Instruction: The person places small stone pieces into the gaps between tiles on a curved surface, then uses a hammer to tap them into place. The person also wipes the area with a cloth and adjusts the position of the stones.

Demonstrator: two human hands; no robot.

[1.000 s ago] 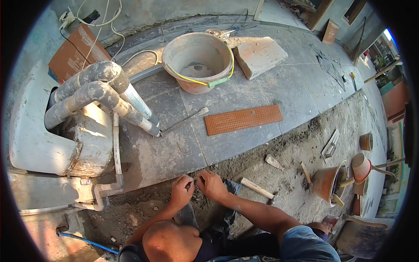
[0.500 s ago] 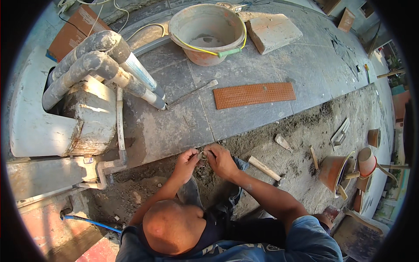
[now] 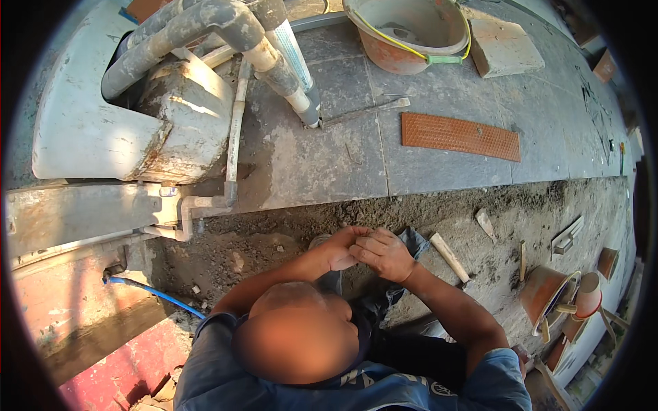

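Where the left hand (image 3: 339, 248) and right hand (image 3: 384, 255) press together, anything pinched between them seems hidden.

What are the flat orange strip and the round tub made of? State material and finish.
The orange strip looks like fired clay or moulded plastic: matte, with a fine dotted texture. The round tub looks like plastic, orange with a yellow rim, its inside coated grey, probably with dried cement.

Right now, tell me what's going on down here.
A person crouches over a strip of loose brown dirt beside grey paving slabs. Their left hand and right hand are pressed together over something too small to make out. A wooden-handled tool lies in the dirt by the right hand. An orange ridged tile and a mortar-stained bucket sit on the slabs.
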